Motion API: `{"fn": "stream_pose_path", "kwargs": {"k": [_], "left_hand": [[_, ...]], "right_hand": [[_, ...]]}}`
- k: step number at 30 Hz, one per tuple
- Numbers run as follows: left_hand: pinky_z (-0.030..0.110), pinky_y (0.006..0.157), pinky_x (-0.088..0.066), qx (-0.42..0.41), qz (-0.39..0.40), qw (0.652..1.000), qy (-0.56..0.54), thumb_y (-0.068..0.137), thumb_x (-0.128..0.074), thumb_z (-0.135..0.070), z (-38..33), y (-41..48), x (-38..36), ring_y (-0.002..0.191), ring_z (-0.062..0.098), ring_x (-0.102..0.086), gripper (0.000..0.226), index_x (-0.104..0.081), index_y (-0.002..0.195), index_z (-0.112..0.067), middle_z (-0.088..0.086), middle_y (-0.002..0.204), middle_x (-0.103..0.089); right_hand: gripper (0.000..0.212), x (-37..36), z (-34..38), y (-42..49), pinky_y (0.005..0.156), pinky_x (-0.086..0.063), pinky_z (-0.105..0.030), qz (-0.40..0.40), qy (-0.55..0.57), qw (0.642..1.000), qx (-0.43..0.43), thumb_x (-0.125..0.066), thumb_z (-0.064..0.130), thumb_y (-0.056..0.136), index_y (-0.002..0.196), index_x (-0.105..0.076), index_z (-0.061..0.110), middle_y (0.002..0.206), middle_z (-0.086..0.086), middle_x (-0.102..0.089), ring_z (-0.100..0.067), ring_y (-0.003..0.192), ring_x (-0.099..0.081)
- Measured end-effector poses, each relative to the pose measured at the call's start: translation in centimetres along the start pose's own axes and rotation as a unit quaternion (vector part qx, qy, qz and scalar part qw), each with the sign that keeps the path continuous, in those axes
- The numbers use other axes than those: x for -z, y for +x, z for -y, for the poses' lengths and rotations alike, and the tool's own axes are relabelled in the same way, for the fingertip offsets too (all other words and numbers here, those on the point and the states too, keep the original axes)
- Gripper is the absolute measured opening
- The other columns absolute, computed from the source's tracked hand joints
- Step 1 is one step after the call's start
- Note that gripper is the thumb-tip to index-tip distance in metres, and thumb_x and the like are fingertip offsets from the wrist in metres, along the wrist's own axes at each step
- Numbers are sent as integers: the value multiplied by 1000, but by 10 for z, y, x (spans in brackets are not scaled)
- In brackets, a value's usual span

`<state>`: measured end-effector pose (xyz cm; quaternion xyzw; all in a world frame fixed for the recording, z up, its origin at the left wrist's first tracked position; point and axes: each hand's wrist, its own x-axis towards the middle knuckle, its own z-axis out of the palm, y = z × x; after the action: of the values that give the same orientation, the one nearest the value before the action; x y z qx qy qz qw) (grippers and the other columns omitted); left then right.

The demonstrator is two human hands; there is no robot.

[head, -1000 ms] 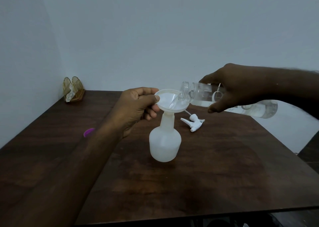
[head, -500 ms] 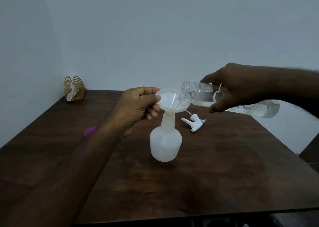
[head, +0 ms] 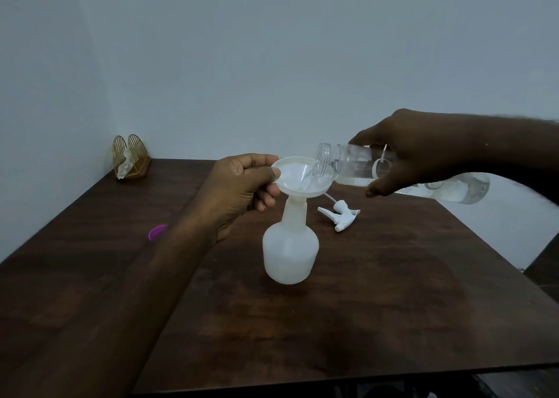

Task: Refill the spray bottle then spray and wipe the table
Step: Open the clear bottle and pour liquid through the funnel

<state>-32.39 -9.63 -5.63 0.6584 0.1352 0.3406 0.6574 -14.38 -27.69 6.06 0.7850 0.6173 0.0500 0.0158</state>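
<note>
Your left hand (head: 239,186) pinches the rim of the white funnel (head: 298,176), thumb on top and fingers curled beneath, and the funnel's stem sits in the neck of the spray bottle (head: 290,246), which stands upright on the table (head: 393,307) below your fingers. Your right hand (head: 417,152) is wrapped around the clear water bottle (head: 357,167), fingers clamped on its barrel, mouth tipped over the funnel's far edge with water running in.

The spray bottle looks like thin, light plastic, so it will likely tip easily with that funnel on top; keep your pinch on the rim, or hold the bottle's neck just under your fingertips. The clear bottle is probably smooth and may be slick if wet; grip its middle, as you do, not the threaded mouth.

Against a second ago, little differs: both grips are the same, and the clear bottle's mouth has come slightly further over the funnel. The trigger head (head: 340,216) still lies on the table beyond the spray bottle, below your right fingers.
</note>
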Motion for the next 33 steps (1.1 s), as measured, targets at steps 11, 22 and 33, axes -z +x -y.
{"fn": "stream_pose_path", "kwargs": {"k": [11, 22, 33], "left_hand": [[20, 41, -44, -3, -3, 1000, 8, 89, -64, -11, 1, -1, -1, 44, 12, -56, 16, -70, 104, -12, 6, 60, -65], [21, 39, -43, 8, -2, 1000, 0, 90, -63, -12, 0, -3, -2, 44, 13, -57, 18, -68, 107, -11, 7, 62, -67], [20, 41, -44, 9, -3, 1000, -11, 91, -63, -10, 0, -3, -1, 45, 12, -57, 18, -68, 107, -10, 8, 61, -67]], "right_hand": [[58, 2, 4, -2, 70, -52, -31, 4, -10, 1000, -3, -80, 48, 68, 119, -61, 30, 82, 6, -70, -2, 70, -60], [59, 2, 5, -2, 70, -51, -32, 2, -16, 1000, -2, -80, 48, 68, 121, -61, 29, 82, 4, -70, -4, 70, -60], [63, 2, 5, 0, 63, -46, -22, 0, -28, 1000, -1, -81, 48, 68, 124, -59, 29, 84, 5, -70, -1, 69, -59]]}}
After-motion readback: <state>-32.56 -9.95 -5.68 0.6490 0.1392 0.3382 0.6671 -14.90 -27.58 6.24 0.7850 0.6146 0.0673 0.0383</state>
